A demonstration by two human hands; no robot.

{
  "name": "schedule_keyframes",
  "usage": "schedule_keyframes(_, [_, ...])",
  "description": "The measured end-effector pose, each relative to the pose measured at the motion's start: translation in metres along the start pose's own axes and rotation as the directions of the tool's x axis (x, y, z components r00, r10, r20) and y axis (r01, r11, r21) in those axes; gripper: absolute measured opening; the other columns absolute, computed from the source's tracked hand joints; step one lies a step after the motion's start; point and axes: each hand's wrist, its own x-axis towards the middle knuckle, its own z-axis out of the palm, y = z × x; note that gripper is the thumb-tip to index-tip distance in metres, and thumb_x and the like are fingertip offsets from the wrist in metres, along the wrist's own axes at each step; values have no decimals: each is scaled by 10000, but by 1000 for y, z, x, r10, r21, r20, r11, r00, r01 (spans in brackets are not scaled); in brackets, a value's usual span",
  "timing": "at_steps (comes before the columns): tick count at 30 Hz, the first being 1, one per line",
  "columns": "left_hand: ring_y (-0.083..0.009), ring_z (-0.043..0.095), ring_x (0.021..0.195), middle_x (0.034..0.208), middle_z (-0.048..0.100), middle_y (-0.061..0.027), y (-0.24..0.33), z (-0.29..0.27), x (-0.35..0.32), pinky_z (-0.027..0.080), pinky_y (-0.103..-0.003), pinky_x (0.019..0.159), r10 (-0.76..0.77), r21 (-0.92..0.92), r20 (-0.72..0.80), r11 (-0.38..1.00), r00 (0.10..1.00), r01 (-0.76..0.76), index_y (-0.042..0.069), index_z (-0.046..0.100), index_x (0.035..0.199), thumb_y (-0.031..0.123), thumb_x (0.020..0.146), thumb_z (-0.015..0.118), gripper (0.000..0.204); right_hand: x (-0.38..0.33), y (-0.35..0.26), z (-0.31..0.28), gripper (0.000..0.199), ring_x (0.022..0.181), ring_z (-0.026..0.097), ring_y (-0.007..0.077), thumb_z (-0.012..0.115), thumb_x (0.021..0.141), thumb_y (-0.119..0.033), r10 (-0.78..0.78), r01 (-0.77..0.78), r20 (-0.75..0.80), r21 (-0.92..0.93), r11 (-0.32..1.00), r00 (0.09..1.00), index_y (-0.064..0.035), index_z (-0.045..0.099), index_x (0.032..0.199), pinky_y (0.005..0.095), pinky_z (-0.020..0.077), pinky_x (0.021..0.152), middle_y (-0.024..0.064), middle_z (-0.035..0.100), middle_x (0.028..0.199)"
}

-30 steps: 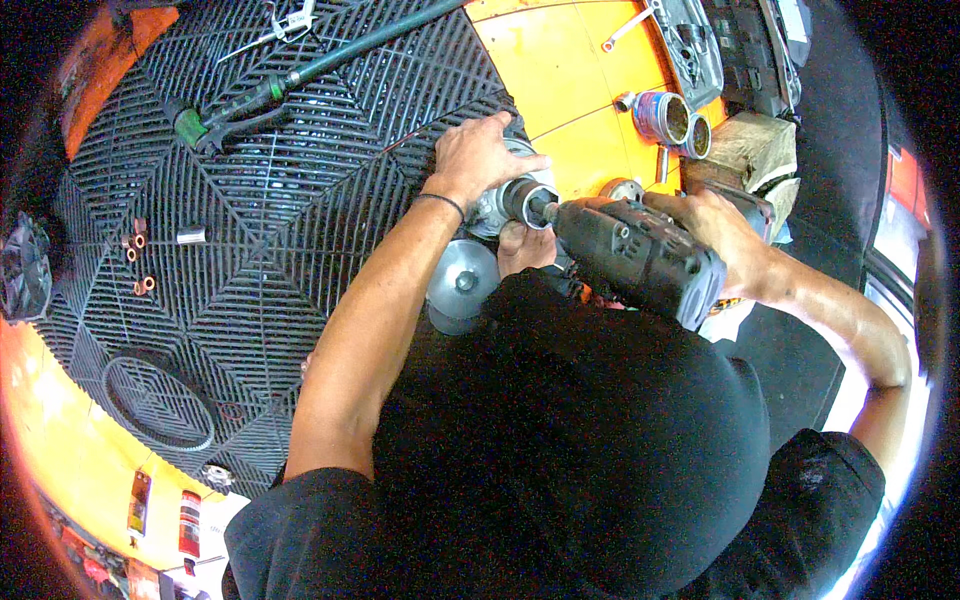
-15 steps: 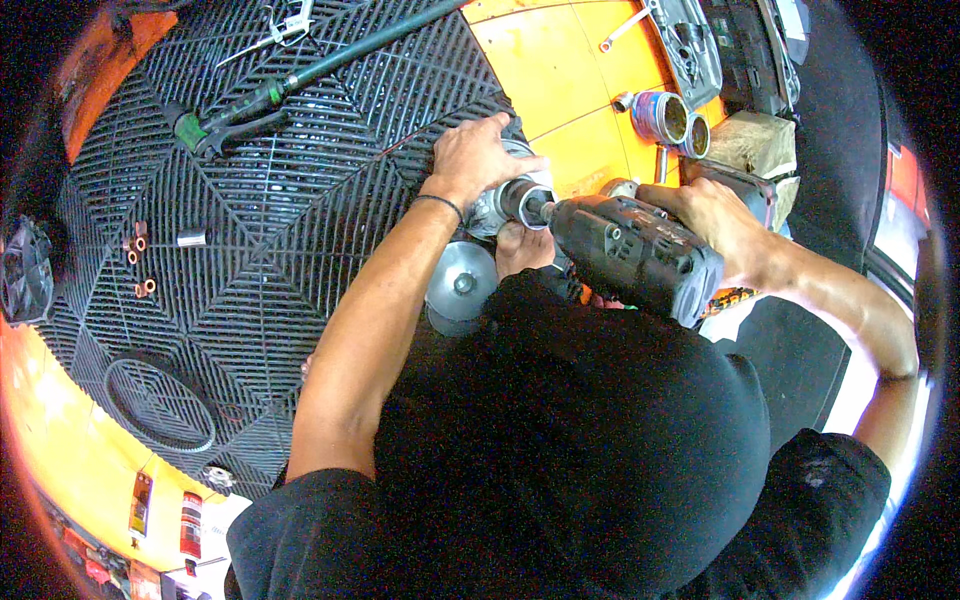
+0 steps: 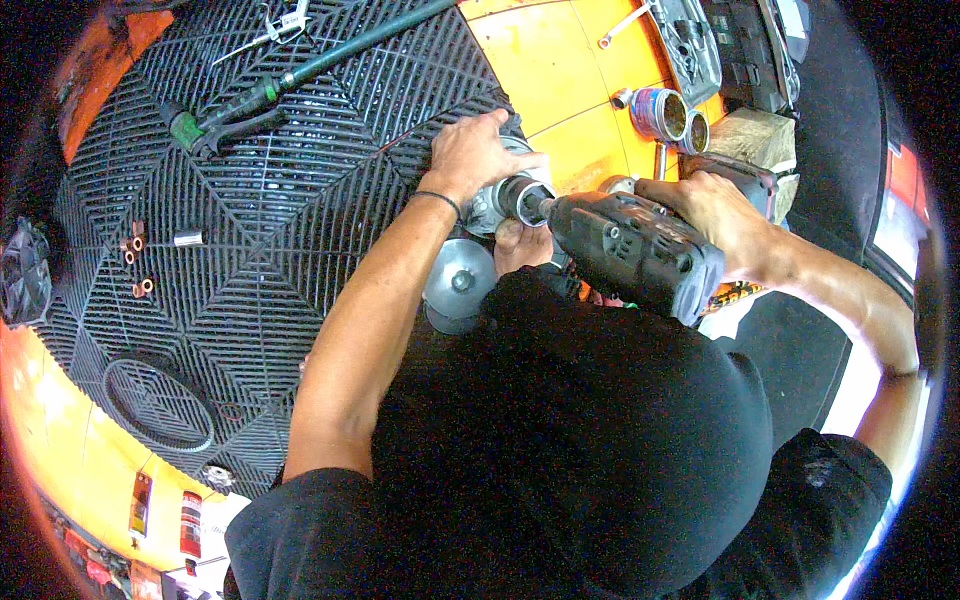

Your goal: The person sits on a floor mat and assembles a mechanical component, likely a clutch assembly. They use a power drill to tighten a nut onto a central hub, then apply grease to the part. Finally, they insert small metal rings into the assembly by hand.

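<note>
My right hand (image 3: 722,215) is wrapped round the handle of a black impact wrench (image 3: 640,250), which lies level and points left. On its nose a dark socket (image 3: 523,202) sits against a round grey metal part (image 3: 485,215). Gripping that part from its far left side is my left hand (image 3: 472,155), thumb stretched toward the socket and some fingers hidden. A bare foot (image 3: 524,247) is right beside the metal part on the near side. Close by, a shiny metal pulley disc (image 3: 460,280) rests below my left wrist.
The black ribbed mat (image 3: 330,190) holds a green-handled long tool (image 3: 240,110), a caliper (image 3: 285,25), copper-coloured rings (image 3: 138,245), a metal sleeve (image 3: 188,238) and a drive belt (image 3: 160,403). On the orange floor at right stand open cans (image 3: 660,115), near a wooden block (image 3: 750,140) and a wrench (image 3: 625,25).
The whole view has shifted very slightly. Both hands, the impact wrench and the metal part keep the same places relative to each other.
</note>
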Motion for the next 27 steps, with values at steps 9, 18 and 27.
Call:
schedule_keyframes(9, [-412,672,1029,1080,690,-271,0,0,-1,532,-490,918,8,8,-6,1000,1000,-8,37,631,1245,675,654,763,879,0,-1,1,682,848,671,445,772,660,-348,58,-57,23,-32,998,998,-15,561,1216,502,553,740,257,684,886])
schedule_keyframes(18, [-410,671,1025,1079,690,-265,3,-4,0,531,-491,914,-12,1,40,1000,999,12,48,634,1248,662,656,769,864,2,-9,-4,578,836,666,449,748,699,-367,49,-49,17,9,999,999,-23,582,1133,505,547,731,254,678,859])
schedule_keyframes(27, [-399,672,1033,1083,694,-252,0,2,1,531,-485,915,15,20,-1,1000,1000,-15,58,643,1243,666,667,763,846,1,-5,-3,609,845,661,456,777,634,-347,19,-19,-7,-34,999,1000,-38,579,1120,502,542,742,239,681,866])
